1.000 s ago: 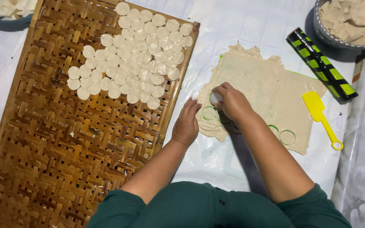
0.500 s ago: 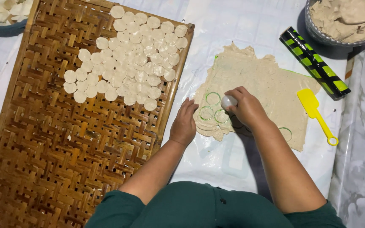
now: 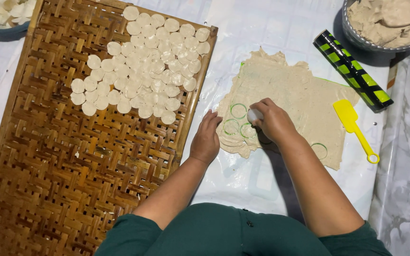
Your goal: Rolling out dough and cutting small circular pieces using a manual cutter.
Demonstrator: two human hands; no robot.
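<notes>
Here, two hands work a flattened dough sheet (image 3: 285,92) beside a woven tray.

Seen from the head camera, the right hand (image 3: 274,121) is curled shut on a small white round cutter (image 3: 254,115), which pokes out at its fingertips and presses on the sheet's left part. The left hand (image 3: 206,137) lies flat, fingers loosely together, holding nothing, at the sheet's left edge, just right of the woven bamboo tray (image 3: 62,166). Four round cut-out holes show green through the dough: three clustered by the cutter, one lower right. The sheet is pale beige, speckled, ragged at its edges. Dozens of pale dough discs (image 3: 143,66), too many to count, overlap on the tray. One yellow spatula (image 3: 354,128) lies at the sheet's right end, one black-and-green striped roller (image 3: 352,70) above it, and one bowl of dough (image 3: 385,21) in the top right corner.
</notes>
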